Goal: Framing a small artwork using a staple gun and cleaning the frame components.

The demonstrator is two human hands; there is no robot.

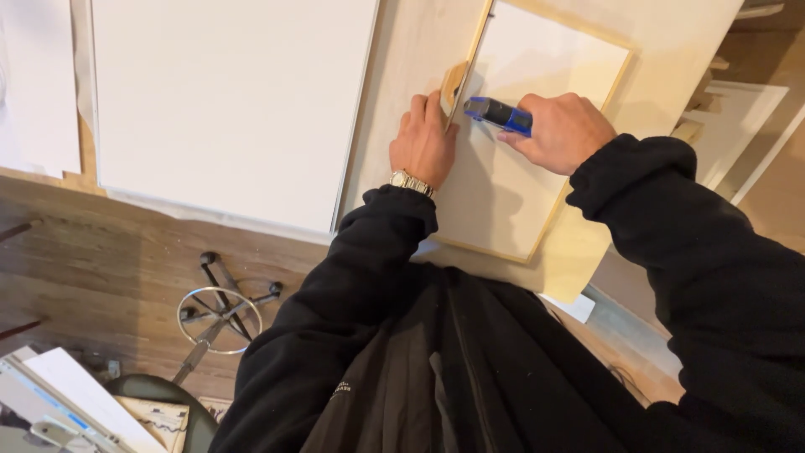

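Plywood worktable (402, 50) bears white canvases (226, 101) above wood-plank floor (101, 260).

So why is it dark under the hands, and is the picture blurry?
Head view: light from above and behind casts soft shadows of the left hand and right hand onto the white canvas; the hands and the blue stapler look sharp, and there is no strong glare.

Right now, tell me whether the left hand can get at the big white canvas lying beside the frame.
Probably yes. The left hand rests on the wooden frame, and the big white canvas lies just to its left, with only bare tabletop between them.
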